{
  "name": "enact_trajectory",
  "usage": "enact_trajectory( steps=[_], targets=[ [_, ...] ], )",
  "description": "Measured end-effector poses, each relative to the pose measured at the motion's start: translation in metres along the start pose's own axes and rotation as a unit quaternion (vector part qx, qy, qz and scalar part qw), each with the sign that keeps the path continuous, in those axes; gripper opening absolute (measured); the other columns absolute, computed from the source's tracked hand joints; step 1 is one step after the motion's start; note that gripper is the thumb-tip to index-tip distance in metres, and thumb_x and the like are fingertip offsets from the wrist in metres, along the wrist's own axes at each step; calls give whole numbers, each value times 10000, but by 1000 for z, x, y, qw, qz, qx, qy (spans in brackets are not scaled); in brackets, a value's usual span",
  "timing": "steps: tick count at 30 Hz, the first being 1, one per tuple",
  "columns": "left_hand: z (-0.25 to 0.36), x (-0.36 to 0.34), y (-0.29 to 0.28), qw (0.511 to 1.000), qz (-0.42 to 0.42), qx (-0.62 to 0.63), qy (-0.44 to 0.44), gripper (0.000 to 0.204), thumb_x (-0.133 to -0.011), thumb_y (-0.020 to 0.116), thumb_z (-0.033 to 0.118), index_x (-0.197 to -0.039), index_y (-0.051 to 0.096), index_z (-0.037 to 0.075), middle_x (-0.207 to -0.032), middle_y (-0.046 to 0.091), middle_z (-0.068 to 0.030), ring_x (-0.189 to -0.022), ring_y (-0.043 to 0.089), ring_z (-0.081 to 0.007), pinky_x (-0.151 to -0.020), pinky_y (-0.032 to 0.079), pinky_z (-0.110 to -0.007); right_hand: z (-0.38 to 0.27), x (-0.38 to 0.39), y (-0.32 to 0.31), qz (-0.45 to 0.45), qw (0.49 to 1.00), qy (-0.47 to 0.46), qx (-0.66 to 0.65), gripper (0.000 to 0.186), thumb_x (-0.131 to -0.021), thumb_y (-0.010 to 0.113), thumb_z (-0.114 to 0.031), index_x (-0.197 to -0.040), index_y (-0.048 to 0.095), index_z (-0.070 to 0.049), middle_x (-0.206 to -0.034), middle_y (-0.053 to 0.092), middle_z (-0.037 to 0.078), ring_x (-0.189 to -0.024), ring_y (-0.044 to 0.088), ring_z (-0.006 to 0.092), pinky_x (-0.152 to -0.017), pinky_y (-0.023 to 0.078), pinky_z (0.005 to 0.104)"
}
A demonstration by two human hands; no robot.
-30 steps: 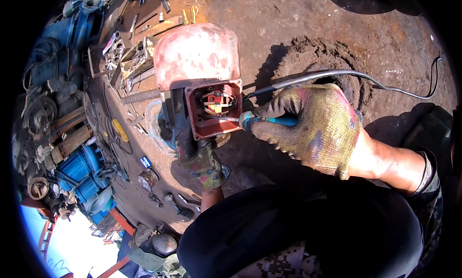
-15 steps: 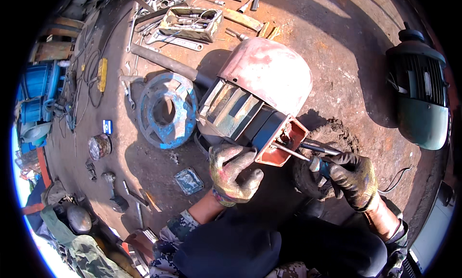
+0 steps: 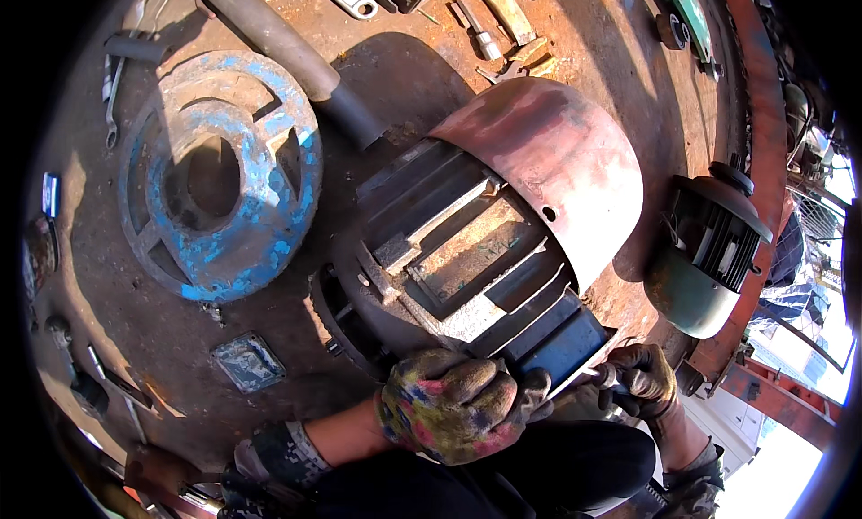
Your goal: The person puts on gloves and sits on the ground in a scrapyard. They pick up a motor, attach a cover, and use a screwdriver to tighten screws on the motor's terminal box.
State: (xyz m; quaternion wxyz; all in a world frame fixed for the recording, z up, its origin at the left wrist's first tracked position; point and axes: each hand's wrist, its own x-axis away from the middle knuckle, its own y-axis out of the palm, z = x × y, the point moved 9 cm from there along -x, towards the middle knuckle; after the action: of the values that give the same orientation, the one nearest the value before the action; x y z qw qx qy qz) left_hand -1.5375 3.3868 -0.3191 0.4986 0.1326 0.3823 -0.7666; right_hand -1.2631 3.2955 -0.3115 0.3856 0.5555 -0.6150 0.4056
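An electric motor (image 3: 467, 259) with a faded pink rounded end cover (image 3: 557, 160) lies in front of me, its grey ribbed body tilted. On its near side sits a dark blue terminal box (image 3: 561, 344), its opening turned away from view. My gloved left hand (image 3: 453, 407) is closed against the box's near edge, fingers curled and thumb at the corner. Whatever lies between those fingers is hidden. To the right of the box, my gloved right hand (image 3: 642, 384) grips a screwdriver (image 3: 591, 373), its metal shaft pointing at the box opening. The tip is out of sight.
A blue-flaked round cast flange (image 3: 224, 250) lies left of the motor, beside a thick pipe (image 3: 269, 48). A small square cover plate (image 3: 249, 362) is nearer me. A socket tool (image 3: 480, 34) lies beyond the motor; a second motor (image 3: 705, 250) stands at right.
The view has moved closer and swung right. My left hand has gone from spread fingers to curled ones against the box. My right hand still holds the screwdriver; the box opening no longer shows.
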Motion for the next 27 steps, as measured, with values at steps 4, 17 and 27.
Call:
enact_trajectory(
  steps=[4, 17, 27],
  targets=[
    [-4, -1, -5, 996, 59, -26, -65, 196, -816, 766, 284, -994, 729, 211, -1075, 658, 3, -1035, 621, -215, -824, 537, -357, -18, 1, 5, 12, 1000, -10, 11, 686, -778, 891, -537, -959, 741, 107, -760, 730, 166, -461, 584, 140, -440, 460, 253],
    [-8, 0, 3, 993, 38, -4, -113, 250, -812, 772, 328, -971, 641, 187, -1181, 637, -71, -1186, 559, -240, -997, 521, -356, -21, 2, 8, 34, 996, 4, 84, 565, -851, 827, -540, -865, 772, 22, -722, 733, 102, -478, 560, 102, -441, 393, 244],
    [-6, -3, -9, 997, 54, 5, -53, 236, -821, 782, 339, -978, 651, 221, -1099, 648, -38, -1161, 582, -237, -1009, 504, -395, -8, 2, 5, 54, 993, 44, 99, 311, -905, 840, -311, -911, 790, -4, -713, 735, 80, -478, 557, 77, -432, 377, 235]
  ],
)
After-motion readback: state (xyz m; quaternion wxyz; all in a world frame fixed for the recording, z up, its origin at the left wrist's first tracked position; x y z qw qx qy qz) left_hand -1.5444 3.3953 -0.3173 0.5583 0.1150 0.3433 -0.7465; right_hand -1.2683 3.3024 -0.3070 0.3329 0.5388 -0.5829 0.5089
